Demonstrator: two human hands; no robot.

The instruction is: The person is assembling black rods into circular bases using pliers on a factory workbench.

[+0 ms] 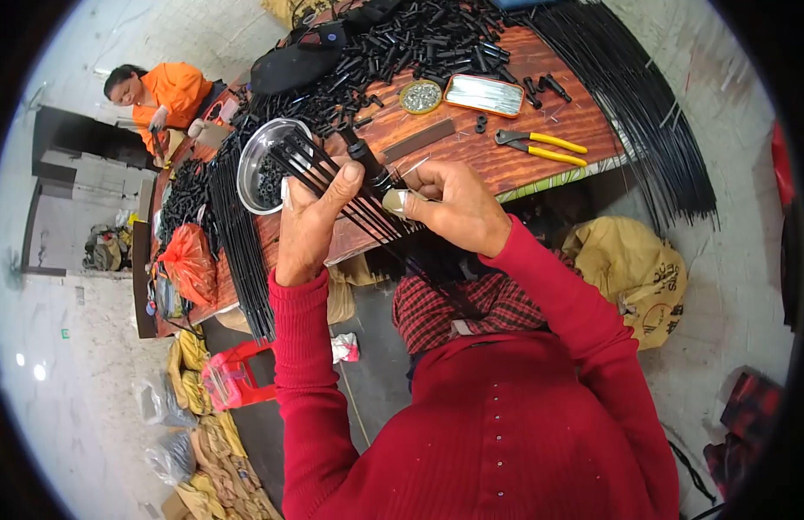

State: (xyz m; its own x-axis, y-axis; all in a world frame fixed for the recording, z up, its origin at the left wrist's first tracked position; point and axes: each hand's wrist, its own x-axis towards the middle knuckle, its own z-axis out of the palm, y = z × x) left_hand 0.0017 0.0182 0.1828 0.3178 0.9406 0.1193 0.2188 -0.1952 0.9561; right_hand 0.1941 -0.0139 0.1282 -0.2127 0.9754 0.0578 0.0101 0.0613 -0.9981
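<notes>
My left hand (311,221) is closed around a fan of thin black rods (367,214) that look like umbrella ribs. Their upper ends reach over a metal bowl (243,178), and their lower ends hang toward my lap. Against the rods leans a black tubular piece (359,149) with a collar at its lower end. My right hand (461,206) is closed by that collar, its thumb wrapped in pale tape. A thin metal wire (414,166) sticks out by the right fingers. What the fingertips pinch is partly hidden.
Yellow-handled pliers (554,153) lie right, near a tin of metal wires (454,103) and a round dish of metal bits (420,97). Black tubular parts (411,43) heap behind. Rod bundles (632,104) overhang the table's right end. A co-worker in orange (175,94) works far left.
</notes>
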